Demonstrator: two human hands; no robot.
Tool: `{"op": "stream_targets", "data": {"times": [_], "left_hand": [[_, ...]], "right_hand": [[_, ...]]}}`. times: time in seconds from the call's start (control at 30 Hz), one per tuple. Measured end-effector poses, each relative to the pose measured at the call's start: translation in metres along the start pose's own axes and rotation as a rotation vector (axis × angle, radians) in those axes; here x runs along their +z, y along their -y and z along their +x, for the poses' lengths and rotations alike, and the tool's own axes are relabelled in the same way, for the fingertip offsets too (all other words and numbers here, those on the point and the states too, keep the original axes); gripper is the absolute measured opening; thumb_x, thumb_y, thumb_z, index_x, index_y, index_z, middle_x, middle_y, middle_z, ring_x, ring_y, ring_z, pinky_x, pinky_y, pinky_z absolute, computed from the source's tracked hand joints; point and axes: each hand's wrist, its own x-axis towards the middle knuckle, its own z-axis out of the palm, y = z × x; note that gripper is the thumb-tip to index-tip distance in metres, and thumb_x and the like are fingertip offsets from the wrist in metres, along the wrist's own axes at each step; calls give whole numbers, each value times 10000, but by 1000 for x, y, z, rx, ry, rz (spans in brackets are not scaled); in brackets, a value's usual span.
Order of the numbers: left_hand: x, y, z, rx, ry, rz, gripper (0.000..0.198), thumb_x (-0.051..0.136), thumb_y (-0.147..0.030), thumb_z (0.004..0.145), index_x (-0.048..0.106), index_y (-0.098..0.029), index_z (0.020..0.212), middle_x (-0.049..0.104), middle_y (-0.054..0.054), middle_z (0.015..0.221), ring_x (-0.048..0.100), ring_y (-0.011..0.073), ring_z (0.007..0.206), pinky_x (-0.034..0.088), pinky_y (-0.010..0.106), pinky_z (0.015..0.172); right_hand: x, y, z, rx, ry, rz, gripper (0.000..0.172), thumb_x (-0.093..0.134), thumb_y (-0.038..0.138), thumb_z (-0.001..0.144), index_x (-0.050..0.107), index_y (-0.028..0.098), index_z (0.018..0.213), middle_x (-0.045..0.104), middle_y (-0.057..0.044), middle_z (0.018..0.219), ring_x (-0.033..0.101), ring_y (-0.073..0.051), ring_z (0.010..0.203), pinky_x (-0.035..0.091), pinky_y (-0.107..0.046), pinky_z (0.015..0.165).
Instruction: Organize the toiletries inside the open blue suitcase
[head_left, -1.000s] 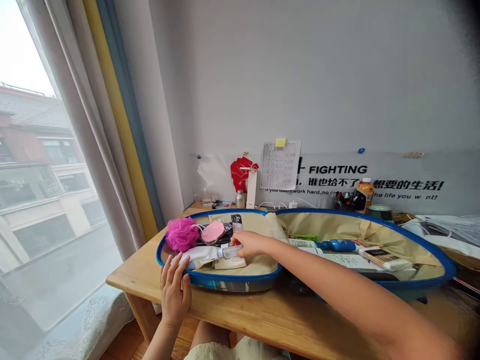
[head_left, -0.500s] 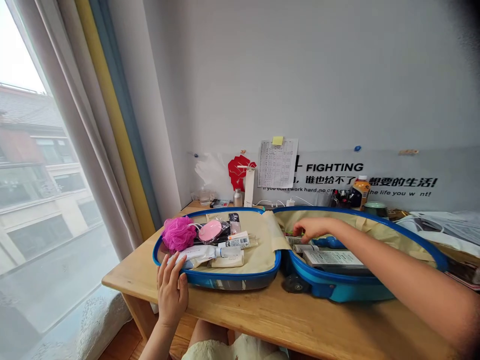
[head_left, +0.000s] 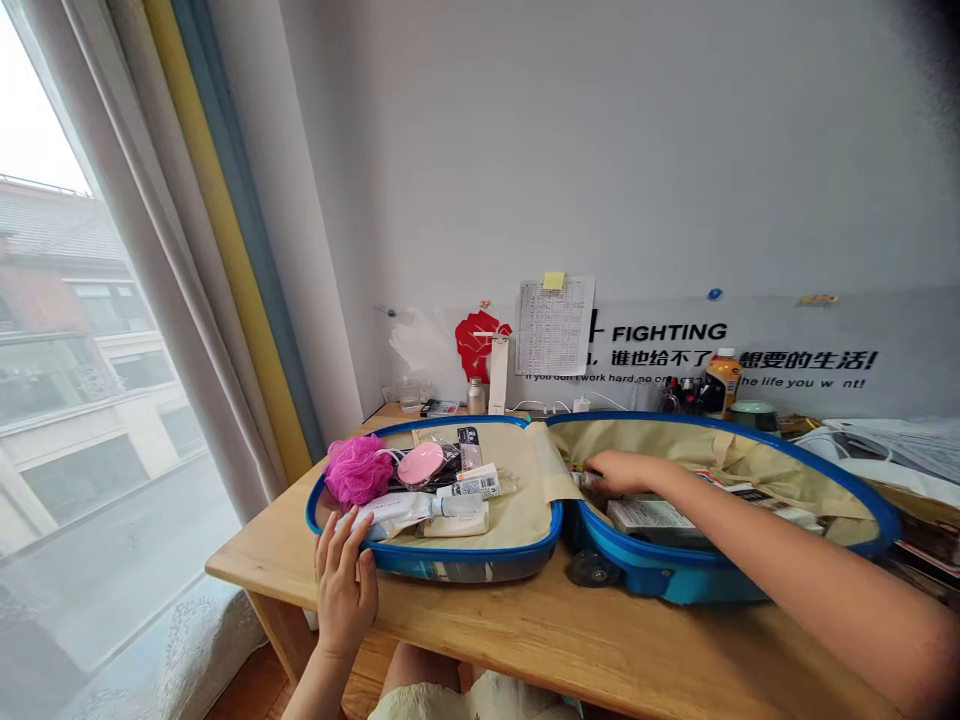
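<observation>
Here the right hand (head_left: pixel 619 472) curls over small toiletries (head_left: pixel 586 485) in the right half of the suitcase (head_left: pixel 480 562); whether it grips one, I cannot tell. The left hand (head_left: pixel 345 585) lies open-palmed on the near rim. Likely light and slick: pinch mid-body.

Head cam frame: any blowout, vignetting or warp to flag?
Head view: window at left blown out; top-right corner vignetted dark; curtain lines slant from wide-angle warp; right hand slightly soft; left hand on the suitcase rim sharp.
</observation>
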Motion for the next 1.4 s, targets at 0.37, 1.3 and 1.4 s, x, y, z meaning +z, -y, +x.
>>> {"op": "stream_targets", "data": {"times": [0.37,1.3,1.4], "left_hand": [[1,1,-1,-4,5,4,415,374,-204,951,479,-213,1352,519,117,1359,305,257,1409,234,489,1163],[1,1,-3,-45,13,-13,405,368,-251,957,496,-236,1341,529,102,1358,319,268,1403,244,507,1159],[1,2,-3,-56,17,-17,405,367,-265,957,502,-236,1338,534,103,1354,316,274,1405,244,517,1159]], "right_hand": [[-47,79,42,-217,-363,194,326,478,319,910,652,217,1166,630,-82,1057,594,-158,893,453,-312,839],[-55,-6,37,19,-248,399,349,502,447,926,607,151,1075,655,-37,937,612,-126,820,509,-336,790],[-34,-37,19,90,-135,341,238,616,379,851,652,155,922,668,-35,892,615,-134,818,497,-325,793]]}}
